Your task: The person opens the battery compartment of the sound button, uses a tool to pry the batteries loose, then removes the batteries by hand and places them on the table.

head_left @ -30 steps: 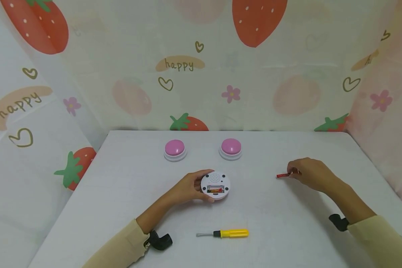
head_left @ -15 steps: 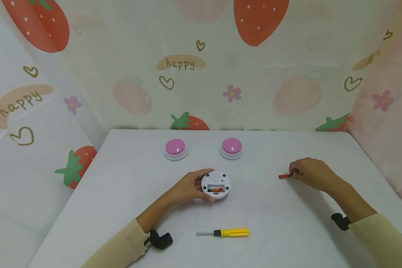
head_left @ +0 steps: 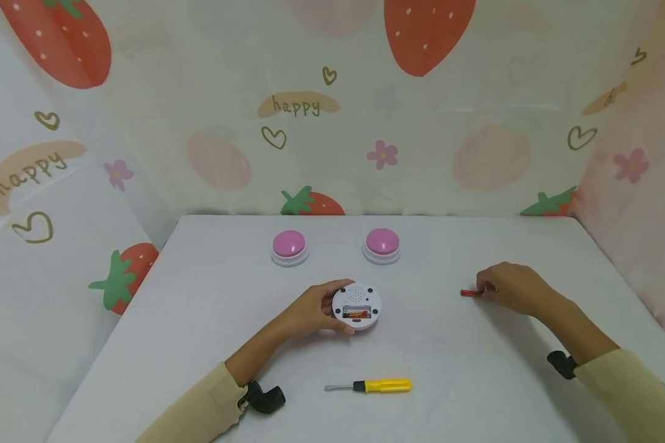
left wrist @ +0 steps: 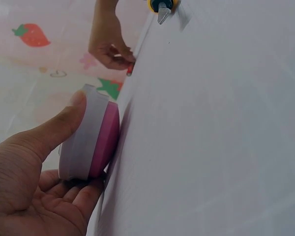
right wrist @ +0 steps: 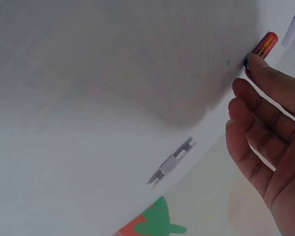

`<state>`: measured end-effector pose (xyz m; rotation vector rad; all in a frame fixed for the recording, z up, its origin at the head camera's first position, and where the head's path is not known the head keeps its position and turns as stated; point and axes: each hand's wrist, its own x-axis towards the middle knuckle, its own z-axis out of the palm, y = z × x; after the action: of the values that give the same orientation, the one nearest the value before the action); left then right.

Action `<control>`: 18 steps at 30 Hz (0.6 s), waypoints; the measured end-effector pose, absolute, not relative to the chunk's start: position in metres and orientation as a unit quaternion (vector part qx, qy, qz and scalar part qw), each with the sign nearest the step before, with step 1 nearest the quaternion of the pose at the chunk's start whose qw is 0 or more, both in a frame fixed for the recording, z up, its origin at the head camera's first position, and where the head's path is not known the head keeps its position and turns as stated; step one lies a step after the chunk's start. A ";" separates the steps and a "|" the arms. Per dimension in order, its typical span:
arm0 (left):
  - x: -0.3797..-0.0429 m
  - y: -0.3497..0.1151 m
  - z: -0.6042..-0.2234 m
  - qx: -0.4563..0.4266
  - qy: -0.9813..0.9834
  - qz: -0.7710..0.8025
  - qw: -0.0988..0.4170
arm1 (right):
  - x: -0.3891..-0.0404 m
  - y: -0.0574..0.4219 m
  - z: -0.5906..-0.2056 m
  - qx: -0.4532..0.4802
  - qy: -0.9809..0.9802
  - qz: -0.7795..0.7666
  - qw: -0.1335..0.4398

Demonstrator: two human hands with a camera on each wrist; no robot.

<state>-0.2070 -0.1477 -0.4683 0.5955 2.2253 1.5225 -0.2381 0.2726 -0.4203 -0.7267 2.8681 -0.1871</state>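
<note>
My left hand [head_left: 310, 311] grips a round white push button [head_left: 357, 294] from its left side, thumb at the near edge. It is turned over, base up, and the left wrist view shows its pink cap [left wrist: 105, 140] facing the table. In the base an uncovered battery compartment shows a red battery [head_left: 356, 314]. Farther right, my right hand [head_left: 510, 286] pinches a small red battery [right wrist: 265, 45] between thumb and fingers, low over the white table. One end of that battery sticks out to the left; the fingers hide the other end.
Two more pink-topped push buttons, a left one [head_left: 289, 248] and a right one [head_left: 382, 246], stand cap up toward the back of the table [head_left: 227, 258]. A yellow-handled screwdriver [head_left: 386, 386] lies near the front, tip pointing left. Strawberry-printed cloth [head_left: 421, 172] hangs behind and at both sides.
My right hand has shifted very slightly, bringing the pinched battery a touch to the right and nearer me than a second ago. The left hand and its push button have stayed put.
</note>
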 end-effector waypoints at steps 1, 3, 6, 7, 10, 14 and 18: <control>-0.207 -0.147 -0.468 0.211 0.790 0.543 0.190 | -0.238 0.273 -0.421 -0.244 0.964 -0.062 0.088; -0.206 -0.146 -0.469 0.212 0.790 0.543 0.191 | -0.236 0.273 -0.421 -0.245 0.964 -0.063 0.087; -0.206 -0.147 -0.469 0.216 0.789 0.542 0.191 | -0.234 0.272 -0.418 -0.249 0.962 -0.065 0.087; -0.207 -0.147 -0.469 0.217 0.790 0.541 0.191 | -0.234 0.272 -0.418 -0.250 0.962 -0.065 0.085; -0.207 -0.147 -0.471 0.218 0.792 0.537 0.191 | -0.233 0.273 -0.417 -0.247 0.963 -0.063 0.085; -0.207 -0.147 -0.471 0.217 0.795 0.533 0.190 | -0.231 0.269 -0.413 -0.236 0.968 -0.058 0.066; -0.207 -0.148 -0.469 0.217 0.791 0.540 0.190 | -0.225 0.258 -0.402 -0.238 0.969 -0.068 0.017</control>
<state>-0.2074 -0.1477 -0.4692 0.6104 2.2213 1.5176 -0.2250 0.2576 -0.4020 -0.7405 3.0108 -0.2107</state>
